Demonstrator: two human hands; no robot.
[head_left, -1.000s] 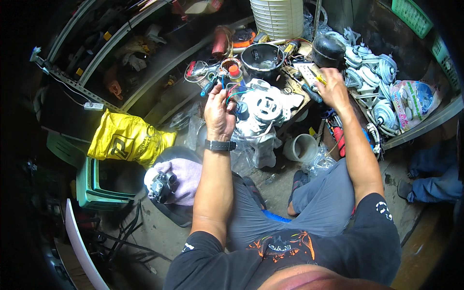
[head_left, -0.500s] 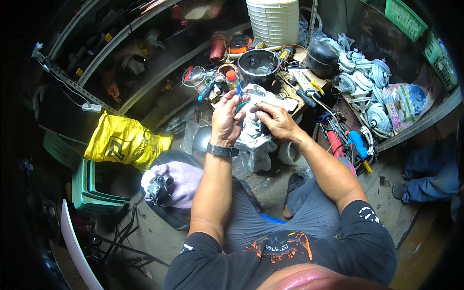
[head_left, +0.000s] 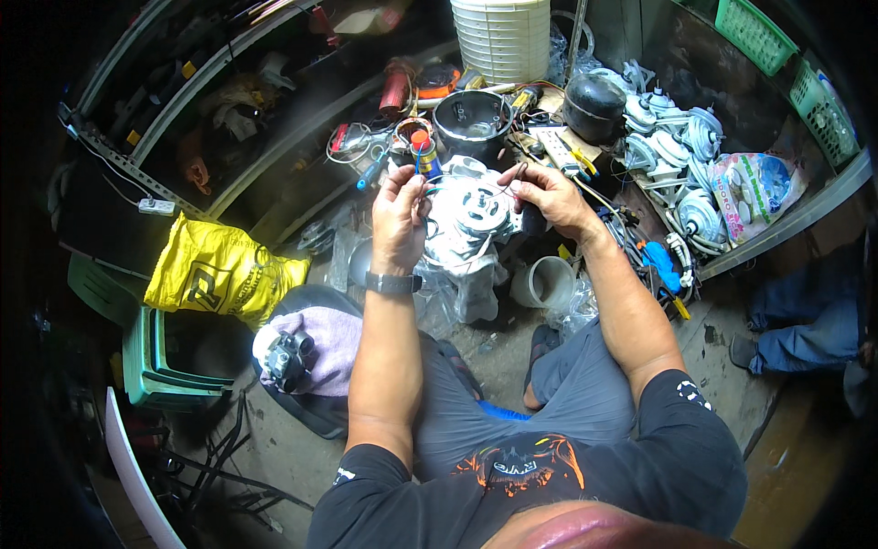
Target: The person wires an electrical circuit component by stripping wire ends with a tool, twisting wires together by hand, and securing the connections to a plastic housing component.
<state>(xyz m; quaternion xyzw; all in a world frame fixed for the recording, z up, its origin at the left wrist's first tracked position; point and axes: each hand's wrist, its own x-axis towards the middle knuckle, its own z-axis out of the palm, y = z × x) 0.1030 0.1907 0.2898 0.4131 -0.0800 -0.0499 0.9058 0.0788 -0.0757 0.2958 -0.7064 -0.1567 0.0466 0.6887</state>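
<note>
Between my hands stands a pale, round motor-like unit (head_left: 482, 210) with slots in its face, resting on crumpled clear plastic. My left hand (head_left: 400, 215), with a dark watch at the wrist, is closed in a pinch at the unit's left side, on a thin blue-green wire (head_left: 435, 188). At the upper right of the unit, my right hand (head_left: 556, 203) pinches a thin dark wire (head_left: 514, 176). Just beyond my left hand is a small can with a red cap (head_left: 420, 139).
A black bowl (head_left: 472, 123), a white bucket (head_left: 501, 41) and a dark rounded tank (head_left: 594, 108) stand behind. Grey motor-like parts (head_left: 668, 156) are piled at right. At left lie a yellow sack (head_left: 215, 274) and a purple cloth (head_left: 334, 343). Another person's legs (head_left: 805, 320) show at far right.
My hands have moved apart, uncovering the round face of the unit. The right hand now has a dark wire stretched from its fingers. The whole view has shifted slightly.
</note>
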